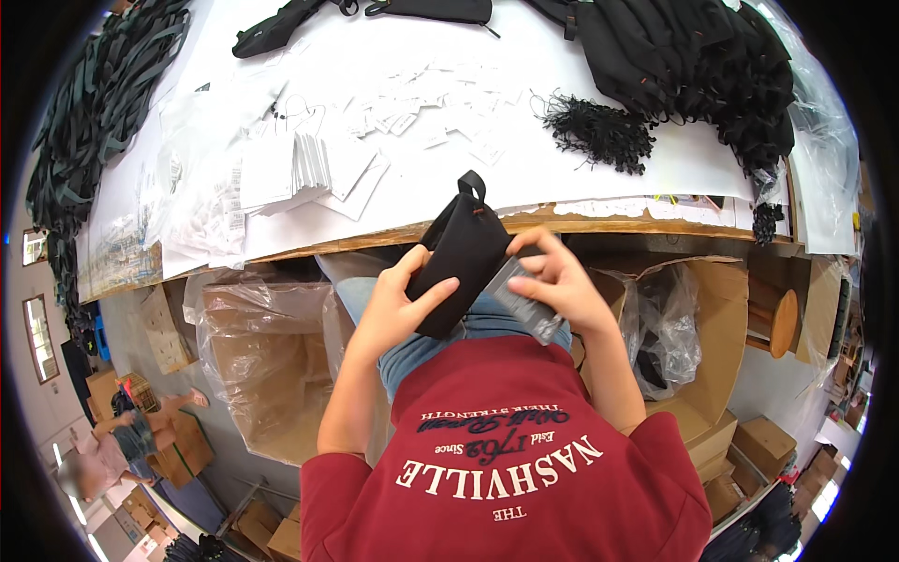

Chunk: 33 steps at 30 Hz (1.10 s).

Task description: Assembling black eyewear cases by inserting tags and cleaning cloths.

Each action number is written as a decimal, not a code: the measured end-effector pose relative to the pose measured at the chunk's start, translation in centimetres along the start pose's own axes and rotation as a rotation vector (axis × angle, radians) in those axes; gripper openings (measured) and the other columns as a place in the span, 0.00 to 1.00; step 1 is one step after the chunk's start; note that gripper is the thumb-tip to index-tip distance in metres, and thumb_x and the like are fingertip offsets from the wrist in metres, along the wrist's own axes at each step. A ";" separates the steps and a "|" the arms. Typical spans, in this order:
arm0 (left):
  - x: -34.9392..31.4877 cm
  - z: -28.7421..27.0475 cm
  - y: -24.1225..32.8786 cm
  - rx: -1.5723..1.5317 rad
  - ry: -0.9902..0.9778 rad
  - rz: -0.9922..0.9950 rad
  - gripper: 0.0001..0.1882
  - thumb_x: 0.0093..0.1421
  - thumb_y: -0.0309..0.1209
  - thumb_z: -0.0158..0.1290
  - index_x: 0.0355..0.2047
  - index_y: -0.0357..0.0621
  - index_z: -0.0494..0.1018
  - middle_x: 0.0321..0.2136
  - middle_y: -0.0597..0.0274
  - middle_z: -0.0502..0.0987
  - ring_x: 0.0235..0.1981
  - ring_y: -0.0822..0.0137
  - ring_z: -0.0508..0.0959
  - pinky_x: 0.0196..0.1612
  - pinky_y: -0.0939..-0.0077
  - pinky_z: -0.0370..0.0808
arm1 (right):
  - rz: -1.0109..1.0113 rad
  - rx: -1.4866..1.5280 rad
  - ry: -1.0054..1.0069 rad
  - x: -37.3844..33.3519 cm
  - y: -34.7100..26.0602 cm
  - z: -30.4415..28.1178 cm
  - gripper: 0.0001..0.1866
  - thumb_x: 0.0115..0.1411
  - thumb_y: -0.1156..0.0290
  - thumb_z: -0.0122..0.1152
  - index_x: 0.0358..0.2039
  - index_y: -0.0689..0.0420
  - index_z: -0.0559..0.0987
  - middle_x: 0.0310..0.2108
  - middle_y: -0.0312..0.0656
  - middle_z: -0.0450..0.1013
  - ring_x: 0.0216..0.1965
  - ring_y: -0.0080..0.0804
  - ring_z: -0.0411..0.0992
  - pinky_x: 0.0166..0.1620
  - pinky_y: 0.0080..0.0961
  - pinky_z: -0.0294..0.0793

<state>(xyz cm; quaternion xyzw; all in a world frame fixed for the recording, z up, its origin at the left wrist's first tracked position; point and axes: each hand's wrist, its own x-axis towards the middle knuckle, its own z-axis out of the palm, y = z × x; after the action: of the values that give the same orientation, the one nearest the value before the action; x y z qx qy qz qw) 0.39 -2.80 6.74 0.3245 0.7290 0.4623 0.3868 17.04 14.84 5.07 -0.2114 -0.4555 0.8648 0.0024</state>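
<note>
My left hand [401,298] is closed around a slim black fabric pouch [464,255], thumb lying across its front. The pouch tilts over my lap just off the table's front edge, with a loop [473,184] at its upper end. Beside the pouch's right side, my right hand [565,288] pinches a flat grey printed tag [526,304]. The tag is slightly blurred and hangs down from my fingers toward my lap. Whether anything ties the tag to the pouch cannot be made out.
On the white table [426,178] lie a stack of white cards [309,164], scattered paper labels [403,110], a heap of black cords [599,131] and piled black bags [684,56]. Black straps [89,122] hang at the left. Plastic-lined cardboard boxes [267,365] flank my legs. Another person [103,459] is far left.
</note>
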 end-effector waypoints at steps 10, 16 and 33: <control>0.3 -2.0 -1.5 -0.083 -0.545 -0.147 0.14 0.57 0.33 0.57 0.35 0.37 0.67 0.24 0.68 0.69 0.29 0.78 0.64 0.31 0.80 0.65 | -0.476 0.842 -0.251 0.4 -0.2 -4.4 0.31 0.64 0.42 0.41 0.53 0.56 0.69 0.58 0.52 0.65 0.54 0.48 0.68 0.53 0.35 0.69; 0.9 -1.3 -0.5 -0.098 -0.848 -0.010 0.18 0.58 0.33 0.55 0.46 0.36 0.72 0.58 0.49 0.66 0.57 0.63 0.68 0.57 0.73 0.64 | -0.494 0.677 0.497 3.5 2.3 -5.7 0.07 0.63 0.66 0.57 0.38 0.55 0.76 0.27 0.33 0.73 0.27 0.22 0.68 0.31 0.18 0.67; 0.5 -1.0 -0.4 0.016 -0.765 0.154 0.16 0.57 0.33 0.56 0.42 0.35 0.73 0.52 0.51 0.71 0.46 0.58 0.75 0.48 0.70 0.70 | -0.030 0.645 0.635 4.2 3.1 -3.4 0.09 0.61 0.61 0.59 0.28 0.49 0.72 0.17 0.26 0.59 0.18 0.17 0.55 0.25 0.17 0.55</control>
<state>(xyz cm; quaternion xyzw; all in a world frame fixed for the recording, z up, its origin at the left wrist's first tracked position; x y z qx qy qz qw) -0.81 -2.92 6.49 0.5301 0.5091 0.3299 0.5925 15.02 16.53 -0.61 -0.4480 -0.1424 0.8546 0.2205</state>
